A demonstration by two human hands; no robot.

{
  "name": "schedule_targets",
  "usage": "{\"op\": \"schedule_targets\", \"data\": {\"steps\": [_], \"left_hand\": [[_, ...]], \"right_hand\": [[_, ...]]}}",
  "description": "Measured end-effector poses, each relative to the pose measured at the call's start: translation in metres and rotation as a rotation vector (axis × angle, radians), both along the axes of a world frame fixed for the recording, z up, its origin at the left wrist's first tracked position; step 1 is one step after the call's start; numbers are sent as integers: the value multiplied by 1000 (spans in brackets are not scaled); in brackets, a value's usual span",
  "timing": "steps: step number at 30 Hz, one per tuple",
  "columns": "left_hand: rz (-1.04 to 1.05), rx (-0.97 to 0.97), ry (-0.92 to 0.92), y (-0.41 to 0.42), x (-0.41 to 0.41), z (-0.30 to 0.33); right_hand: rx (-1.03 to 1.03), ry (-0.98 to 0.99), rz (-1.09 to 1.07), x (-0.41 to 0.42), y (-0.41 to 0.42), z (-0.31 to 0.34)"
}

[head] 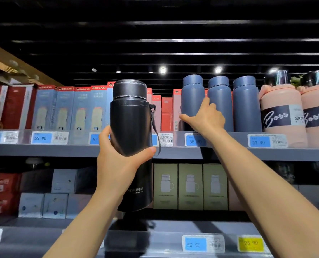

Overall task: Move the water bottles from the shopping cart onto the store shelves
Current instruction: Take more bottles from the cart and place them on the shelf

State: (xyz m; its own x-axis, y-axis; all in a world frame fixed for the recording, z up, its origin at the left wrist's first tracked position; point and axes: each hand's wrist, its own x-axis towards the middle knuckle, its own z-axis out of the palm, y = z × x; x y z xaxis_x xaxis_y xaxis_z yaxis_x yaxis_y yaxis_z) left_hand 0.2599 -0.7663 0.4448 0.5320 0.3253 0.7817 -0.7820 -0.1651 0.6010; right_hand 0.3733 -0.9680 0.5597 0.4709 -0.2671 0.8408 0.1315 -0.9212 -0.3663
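Left hand wraps black flask, held upright at upper shelf front edge. Right hand cups leftmost blue bottle, thumb curled around it. Risk: that shove topples the blue row.

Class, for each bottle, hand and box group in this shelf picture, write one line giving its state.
Black bottle: upright, lid on, held off the shelf.
Left hand: grips the black bottle.
Right hand: fingers around the leftmost blue bottle.
Three blue bottles: upright on the upper shelf, lids on.
Pink bottles: upright, capped.
Green boxes: closed, standing in a row.
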Motion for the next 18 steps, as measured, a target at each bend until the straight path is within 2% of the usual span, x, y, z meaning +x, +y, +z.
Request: {"op": "schedule_targets", "data": {"steps": [5,8,13,18], "left_hand": [[-10,-8,-10,6,5,-2],[-12,-17,-15,7,6,-2],[-23,-7,-48,8,3,4],[-20,26,-143,3,0,5]], "right_hand": [[-6,-8,-38,-3,0,-4],[-11,-117,-4,-10,-2,-10],[-44,-388,322,-42,-3,-40],[119,-318,802,-107,21,-81]]}}
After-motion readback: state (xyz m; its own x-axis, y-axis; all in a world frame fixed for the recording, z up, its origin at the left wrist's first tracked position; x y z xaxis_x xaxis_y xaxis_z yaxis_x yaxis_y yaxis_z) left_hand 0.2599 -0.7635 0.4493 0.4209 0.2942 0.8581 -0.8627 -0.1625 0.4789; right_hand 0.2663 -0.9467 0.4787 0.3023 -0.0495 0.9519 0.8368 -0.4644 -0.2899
